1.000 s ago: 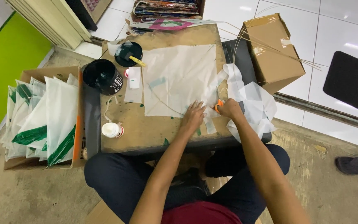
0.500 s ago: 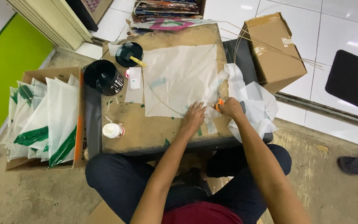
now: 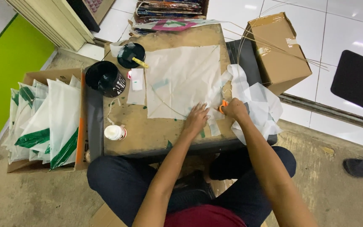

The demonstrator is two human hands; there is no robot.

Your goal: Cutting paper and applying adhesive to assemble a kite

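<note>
A white square paper sheet [image 3: 181, 80] with thin sticks across it lies flat on a low brown work table [image 3: 148, 134]. My left hand [image 3: 196, 118] presses flat on the sheet's near right corner. My right hand [image 3: 234, 108] is closed around a small orange-handled tool [image 3: 223, 105], probably scissors, right at the sheet's right edge beside my left hand. Loose white paper sheets [image 3: 257, 103] hang off the table's right side under my right forearm.
A black bucket [image 3: 105, 78], a dark round lid with a yellow tool [image 3: 132, 55] and a small white tape roll [image 3: 114, 132] stand on the table's left. A cardboard box of white-and-green paper pieces [image 3: 47, 117] sits left; another cardboard box [image 3: 278, 50] with thin sticks sits right.
Both hands stay at the sheet's near right corner with barely any shift. Nothing else has moved.
</note>
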